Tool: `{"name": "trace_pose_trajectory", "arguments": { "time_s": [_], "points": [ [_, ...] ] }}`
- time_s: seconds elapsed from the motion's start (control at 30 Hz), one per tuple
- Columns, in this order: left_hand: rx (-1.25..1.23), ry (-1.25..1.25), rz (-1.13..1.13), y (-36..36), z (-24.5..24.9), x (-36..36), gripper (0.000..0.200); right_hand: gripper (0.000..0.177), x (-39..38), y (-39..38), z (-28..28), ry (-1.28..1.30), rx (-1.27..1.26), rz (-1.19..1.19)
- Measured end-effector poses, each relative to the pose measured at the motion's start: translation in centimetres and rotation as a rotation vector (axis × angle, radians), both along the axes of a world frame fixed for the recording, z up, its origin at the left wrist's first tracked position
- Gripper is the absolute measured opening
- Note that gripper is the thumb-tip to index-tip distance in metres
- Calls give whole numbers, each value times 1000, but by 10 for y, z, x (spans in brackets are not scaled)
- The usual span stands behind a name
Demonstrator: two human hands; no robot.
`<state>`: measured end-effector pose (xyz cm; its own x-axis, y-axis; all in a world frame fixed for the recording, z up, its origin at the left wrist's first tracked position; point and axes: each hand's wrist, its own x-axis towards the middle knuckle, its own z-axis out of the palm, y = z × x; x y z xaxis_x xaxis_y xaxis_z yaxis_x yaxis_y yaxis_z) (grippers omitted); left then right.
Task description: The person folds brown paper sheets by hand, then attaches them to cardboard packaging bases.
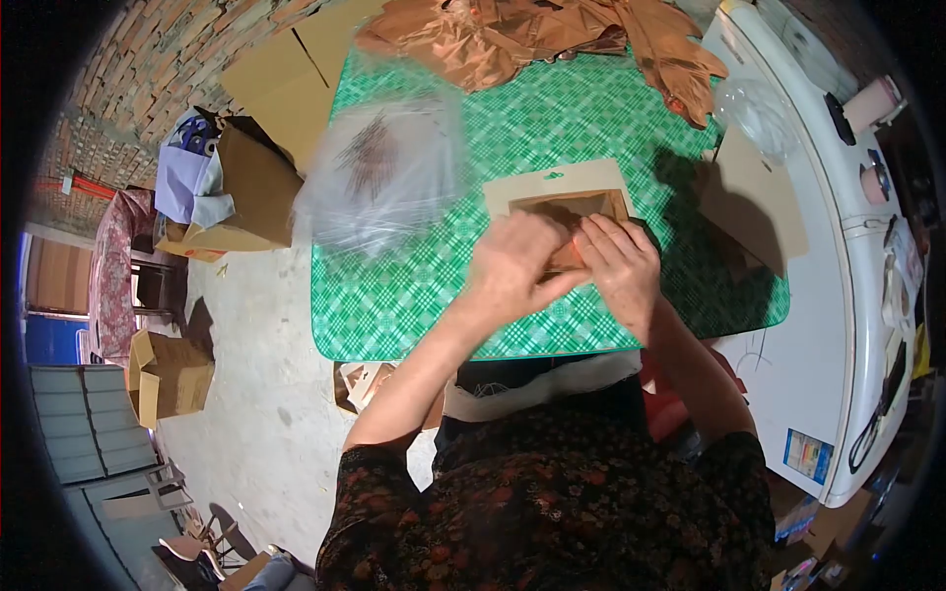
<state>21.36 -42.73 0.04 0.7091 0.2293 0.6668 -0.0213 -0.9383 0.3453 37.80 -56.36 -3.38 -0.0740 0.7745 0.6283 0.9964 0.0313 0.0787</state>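
Note:
A flat beige cardboard package (pixel 505 192) with a hanging hole at its top and a brown window area lies on the green checked tablecloth (pixel 394 320). Over its lower left part is my left hand (pixel 514 258), its fingers curled and partly smeared by motion. My right hand (pixel 621 264) rests at the package's right side, fingers bent together over the window area. Between the hands a bit of brown material shows; what the fingers pinch is too small to make out.
Clear plastic bags (pixel 379 177) lie left of the package. Shiny brown fabric pieces (pixel 473 44) cover the table's far edge. Cardboard sheets (pixel 754 192) and a clear plastic bag (pixel 754 113) are at the right, beside a white refrigerator (pixel 788 364). An open carton (pixel 251 187) stands left.

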Motion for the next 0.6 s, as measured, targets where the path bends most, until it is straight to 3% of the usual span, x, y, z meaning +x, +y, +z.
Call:
{"name": "trace_pose_trajectory", "arguments": {
  "time_s": [0.13,0.23,0.37,0.47,0.6],
  "points": [
    [-249,-23,220,27,13,-10,23,30,-1,0,1,-8,-13,-2],
    [-259,180,397,65,-14,-10,25,28,-2,1,1,-14,-7,-7],
    [-410,497,307,76,3,3,33,26,-3,2,-2,14,59,-20],
    [-693,614,217,101,-8,14,40,26,-1,3,-3,41,99,-14],
    [-814,795,153,111,7,20,46,26,1,2,-1,59,114,-8]
  ]
}}
